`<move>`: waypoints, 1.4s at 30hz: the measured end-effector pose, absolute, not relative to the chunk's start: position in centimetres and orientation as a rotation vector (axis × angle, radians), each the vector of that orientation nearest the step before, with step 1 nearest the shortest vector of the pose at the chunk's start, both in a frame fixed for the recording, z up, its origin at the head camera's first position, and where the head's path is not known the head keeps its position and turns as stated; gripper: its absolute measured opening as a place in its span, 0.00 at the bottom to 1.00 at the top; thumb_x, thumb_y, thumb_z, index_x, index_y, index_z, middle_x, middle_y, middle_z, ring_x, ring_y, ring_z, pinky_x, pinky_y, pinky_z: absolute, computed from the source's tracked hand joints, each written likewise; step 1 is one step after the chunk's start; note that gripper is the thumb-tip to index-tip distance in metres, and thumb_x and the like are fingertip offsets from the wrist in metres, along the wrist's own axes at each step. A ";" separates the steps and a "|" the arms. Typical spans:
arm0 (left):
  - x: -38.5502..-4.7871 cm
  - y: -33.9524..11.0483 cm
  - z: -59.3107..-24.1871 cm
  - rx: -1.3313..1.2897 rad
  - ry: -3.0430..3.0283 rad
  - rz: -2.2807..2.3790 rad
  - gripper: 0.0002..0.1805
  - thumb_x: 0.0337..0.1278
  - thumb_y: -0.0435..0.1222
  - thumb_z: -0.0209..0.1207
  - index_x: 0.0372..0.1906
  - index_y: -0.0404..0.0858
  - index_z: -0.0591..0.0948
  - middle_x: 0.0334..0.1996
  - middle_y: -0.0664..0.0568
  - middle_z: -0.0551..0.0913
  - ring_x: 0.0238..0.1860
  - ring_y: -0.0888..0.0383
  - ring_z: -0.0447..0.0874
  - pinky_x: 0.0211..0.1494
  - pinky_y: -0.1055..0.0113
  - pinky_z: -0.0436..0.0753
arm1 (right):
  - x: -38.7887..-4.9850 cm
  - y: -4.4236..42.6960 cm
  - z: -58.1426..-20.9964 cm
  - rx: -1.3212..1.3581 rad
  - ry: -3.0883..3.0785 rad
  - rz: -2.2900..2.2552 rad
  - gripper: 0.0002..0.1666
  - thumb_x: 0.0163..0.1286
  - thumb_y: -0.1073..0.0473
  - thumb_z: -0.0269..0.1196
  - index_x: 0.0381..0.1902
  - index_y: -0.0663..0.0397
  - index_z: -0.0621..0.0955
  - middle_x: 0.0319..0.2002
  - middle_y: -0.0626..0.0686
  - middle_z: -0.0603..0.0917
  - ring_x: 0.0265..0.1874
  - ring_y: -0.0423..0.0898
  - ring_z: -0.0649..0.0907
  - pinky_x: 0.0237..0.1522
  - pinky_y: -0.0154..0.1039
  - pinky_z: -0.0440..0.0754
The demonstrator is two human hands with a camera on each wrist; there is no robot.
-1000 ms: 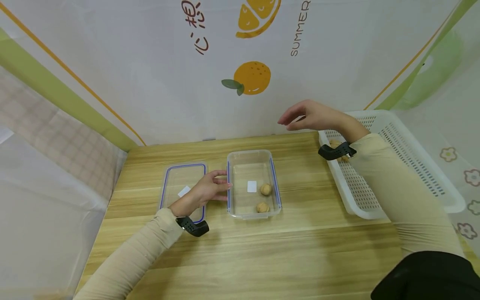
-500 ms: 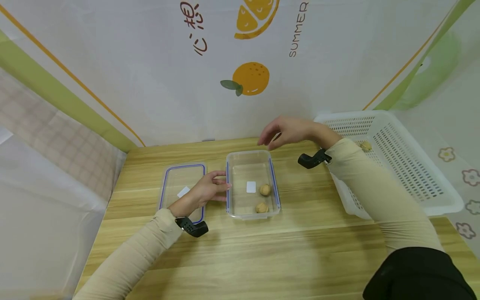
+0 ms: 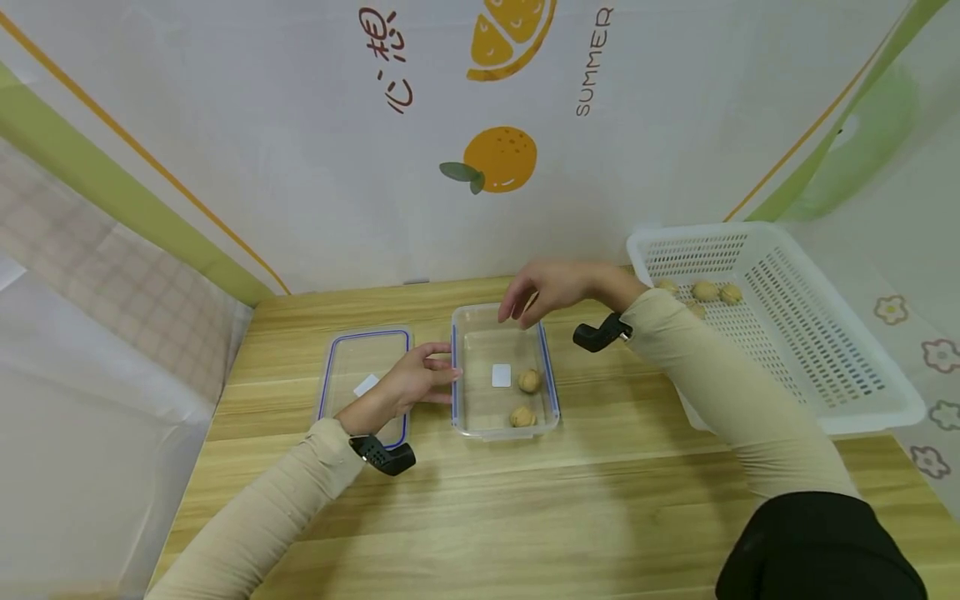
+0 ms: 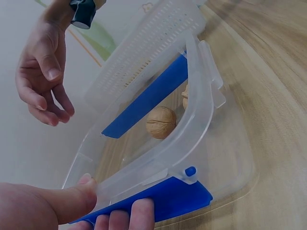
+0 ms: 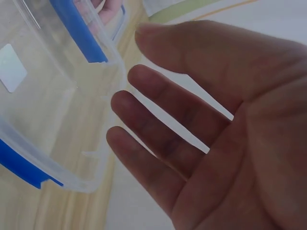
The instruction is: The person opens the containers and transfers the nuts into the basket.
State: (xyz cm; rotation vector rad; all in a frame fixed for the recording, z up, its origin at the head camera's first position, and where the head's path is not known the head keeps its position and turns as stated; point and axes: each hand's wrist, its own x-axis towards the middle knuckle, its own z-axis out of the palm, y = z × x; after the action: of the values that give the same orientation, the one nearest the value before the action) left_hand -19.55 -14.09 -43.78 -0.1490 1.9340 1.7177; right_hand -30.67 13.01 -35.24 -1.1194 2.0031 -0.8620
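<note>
A clear plastic food container [image 3: 480, 333] with blue side clips stands uncovered in the middle of the table. Two walnuts, one nearer the front [image 3: 522, 417] and one behind it [image 3: 529, 381], lie inside along its right part. My left hand [image 3: 423, 377] grips the container's left wall, thumb at the rim and fingers along the blue clip [image 4: 177, 199] outside. Over the container's far right corner hovers my right hand [image 3: 546, 289]; its palm [image 5: 216, 182] and loosely extended fingers carry nothing. One walnut [image 4: 161, 122] shows clearly in the left wrist view, another partly behind the wall.
Left of the container lies its clear lid [image 3: 371, 354] with a blue seal, partly under my left hand and wrist. A white perforated basket [image 3: 810, 350] stands at the right, holding several walnuts [image 3: 705, 291]. A printed curtain [image 3: 337, 208] hangs behind the table.
My right hand has moved left and down from beside the basket to above the container's far right corner. More walnuts in the basket are uncovered. My left hand keeps its place.
</note>
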 end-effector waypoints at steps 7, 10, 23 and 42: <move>-19.6 -14.1 -43.9 -0.133 1.928 1.720 0.33 0.71 0.25 0.58 0.76 0.29 0.59 0.55 0.37 0.73 0.51 0.44 0.82 0.46 0.56 0.91 | -30.3 12.2 -36.5 -1.090 1.961 -0.782 0.15 0.67 0.70 0.67 0.52 0.62 0.86 0.54 0.56 0.85 0.57 0.61 0.80 0.61 0.44 0.82; -19.5 -14.1 -43.8 -0.130 1.932 1.718 0.33 0.71 0.25 0.58 0.76 0.29 0.59 0.55 0.37 0.73 0.52 0.44 0.81 0.46 0.56 0.91 | -30.3 11.9 -37.1 -1.090 1.938 -0.729 0.17 0.67 0.70 0.67 0.53 0.60 0.86 0.55 0.54 0.84 0.59 0.62 0.79 0.61 0.44 0.82; -19.6 -14.0 -43.8 -0.153 1.936 1.713 0.34 0.71 0.26 0.58 0.76 0.30 0.59 0.57 0.35 0.72 0.51 0.45 0.81 0.44 0.58 0.91 | -29.6 10.9 -38.8 -1.087 1.974 -0.448 0.20 0.63 0.71 0.65 0.52 0.54 0.87 0.57 0.50 0.82 0.61 0.54 0.77 0.66 0.47 0.77; -19.6 -13.9 -43.7 -0.163 1.933 1.705 0.34 0.71 0.26 0.58 0.76 0.30 0.59 0.61 0.32 0.70 0.49 0.48 0.82 0.50 0.54 0.90 | -27.8 9.9 -40.2 -1.020 1.995 -0.203 0.19 0.61 0.75 0.69 0.46 0.51 0.89 0.47 0.47 0.85 0.50 0.46 0.79 0.59 0.41 0.81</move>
State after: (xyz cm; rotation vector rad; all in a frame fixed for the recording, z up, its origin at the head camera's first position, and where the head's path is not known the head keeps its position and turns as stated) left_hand -19.56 -13.93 -43.71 -0.1626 1.9326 1.7053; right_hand -27.80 9.87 -40.15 -1.0204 1.9952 -0.2033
